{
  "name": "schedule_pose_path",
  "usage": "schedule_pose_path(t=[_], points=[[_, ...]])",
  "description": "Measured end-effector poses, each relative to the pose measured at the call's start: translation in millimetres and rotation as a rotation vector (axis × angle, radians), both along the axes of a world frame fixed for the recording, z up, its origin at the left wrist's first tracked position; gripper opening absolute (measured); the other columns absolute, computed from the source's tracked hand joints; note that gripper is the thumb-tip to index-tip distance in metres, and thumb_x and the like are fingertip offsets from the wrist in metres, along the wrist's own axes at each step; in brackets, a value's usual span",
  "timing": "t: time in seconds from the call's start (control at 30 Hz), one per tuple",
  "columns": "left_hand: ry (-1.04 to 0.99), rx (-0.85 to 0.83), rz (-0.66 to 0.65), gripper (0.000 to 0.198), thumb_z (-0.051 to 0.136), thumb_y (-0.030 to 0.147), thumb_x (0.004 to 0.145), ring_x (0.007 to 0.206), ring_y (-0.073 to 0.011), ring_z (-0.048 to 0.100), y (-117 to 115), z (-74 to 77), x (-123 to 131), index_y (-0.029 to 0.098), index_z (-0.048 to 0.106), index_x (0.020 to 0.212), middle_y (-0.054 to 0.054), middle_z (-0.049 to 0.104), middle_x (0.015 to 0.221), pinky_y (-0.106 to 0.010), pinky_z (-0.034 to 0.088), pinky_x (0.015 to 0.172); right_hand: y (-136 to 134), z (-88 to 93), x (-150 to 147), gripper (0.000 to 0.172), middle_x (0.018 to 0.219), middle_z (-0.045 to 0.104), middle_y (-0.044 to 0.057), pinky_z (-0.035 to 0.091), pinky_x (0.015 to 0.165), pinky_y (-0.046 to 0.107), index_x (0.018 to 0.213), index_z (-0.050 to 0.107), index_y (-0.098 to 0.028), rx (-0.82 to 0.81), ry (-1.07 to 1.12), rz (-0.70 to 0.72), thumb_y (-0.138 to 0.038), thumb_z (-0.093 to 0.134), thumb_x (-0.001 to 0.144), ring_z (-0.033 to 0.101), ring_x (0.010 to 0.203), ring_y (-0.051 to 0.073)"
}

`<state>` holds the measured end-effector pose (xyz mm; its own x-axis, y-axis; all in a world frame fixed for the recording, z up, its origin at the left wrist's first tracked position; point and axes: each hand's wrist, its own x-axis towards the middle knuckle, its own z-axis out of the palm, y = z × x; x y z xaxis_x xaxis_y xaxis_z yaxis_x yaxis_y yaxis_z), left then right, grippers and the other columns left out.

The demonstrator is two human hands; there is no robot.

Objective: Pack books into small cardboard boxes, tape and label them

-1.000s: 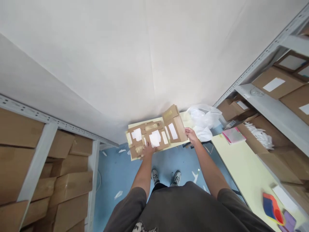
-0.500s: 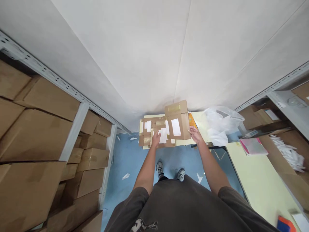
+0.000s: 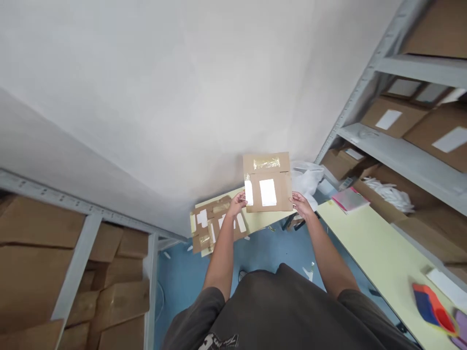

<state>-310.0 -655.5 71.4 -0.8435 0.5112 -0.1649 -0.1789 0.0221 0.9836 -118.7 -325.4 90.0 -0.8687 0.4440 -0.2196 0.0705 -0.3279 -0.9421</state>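
Grey-white wall [image 3: 219, 87] ahead, blue floor [image 3: 262, 248] with scraps, left rack [image 3: 76, 262] and right rack [image 3: 408, 150] holding boxes [image 3: 36, 272]. Pale bench [image 3: 260, 221] against wall. Cardboard [image 3: 267, 176] held up between both hands above bench, roughly centre of view, front facing person; clear tape [image 3: 266, 163] on upper flap, white label [image 3: 268, 192] mid-panel. Left hand [image 3: 237, 203]: fingers mostly closed, pinching left edge low down. Right hand [image 3: 301, 205]: fingers bent, gripping right edge near bottom corner; exact thumb placement can't tell. Flat pieces [image 3: 204, 227] with white labels lie on bench, left of held one, partly behind left forearm. Plastic bag [image 3: 308, 181] just right of it. Pink folder [image 3: 350, 200] on side table [image 3: 379, 253].
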Motion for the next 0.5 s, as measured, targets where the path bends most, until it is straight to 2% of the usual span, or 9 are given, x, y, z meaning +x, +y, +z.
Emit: schedule_pose_path(t=[0.13, 0.23, 0.37, 0.5], points=[[0.021, 0.072, -0.162, 0.072, 0.090, 0.037, 0.068, 0.086, -0.0160, 0.066, 84.1, 32.4, 13.0, 0.021, 0.069, 0.134, -0.005, 0.071, 0.109, -0.028, 0.056, 0.076, 67.0, 19.5, 57.7, 0.062, 0.104, 0.076, 0.001, 0.058, 0.078, 0.034, 0.116, 0.067, -0.031, -0.025, 0.029, -0.027, -0.027, 0.092, 0.059, 0.073, 0.089, 0.022], [0.010, 0.104, -0.255, 0.070, 0.091, 0.035, 0.065, 0.084, -0.0149, 0.065, 151.5, 46.3, 33.7, 0.021, 0.069, 0.130, -0.004, 0.070, 0.109, -0.025, 0.054, 0.072, 113.2, 33.0, 110.6, 0.065, 0.103, 0.075, -0.001, 0.058, 0.078, 0.034, 0.120, 0.065, -0.033, -0.028, 0.066, -0.114, -0.023, 0.092, 0.061, 0.071, 0.085, 0.019], [-0.006, 0.138, -0.371, 0.066, 0.091, 0.033, 0.066, 0.089, -0.0151, 0.066, 240.7, 50.8, 71.2, 0.022, 0.070, 0.128, -0.004, 0.069, 0.110, -0.026, 0.054, 0.076, 163.5, 49.3, 187.3, 0.080, 0.106, 0.073, -0.001, 0.057, 0.077, 0.032, 0.136, 0.063, -0.038, -0.010, 0.096, -0.236, -0.024, 0.094, 0.063, 0.071, 0.088, 0.019], [-0.032, 0.132, -0.504, 0.065, 0.090, 0.032, 0.068, 0.094, -0.0172, 0.067, 322.5, 45.4, 108.5, 0.022, 0.071, 0.129, -0.005, 0.071, 0.109, -0.028, 0.056, 0.081, 198.3, 58.7, 259.1, 0.081, 0.106, 0.071, -0.001, 0.057, 0.078, 0.032, 0.139, 0.064, -0.039, 0.022, 0.089, -0.350, -0.025, 0.094, 0.065, 0.069, 0.088, 0.018]])
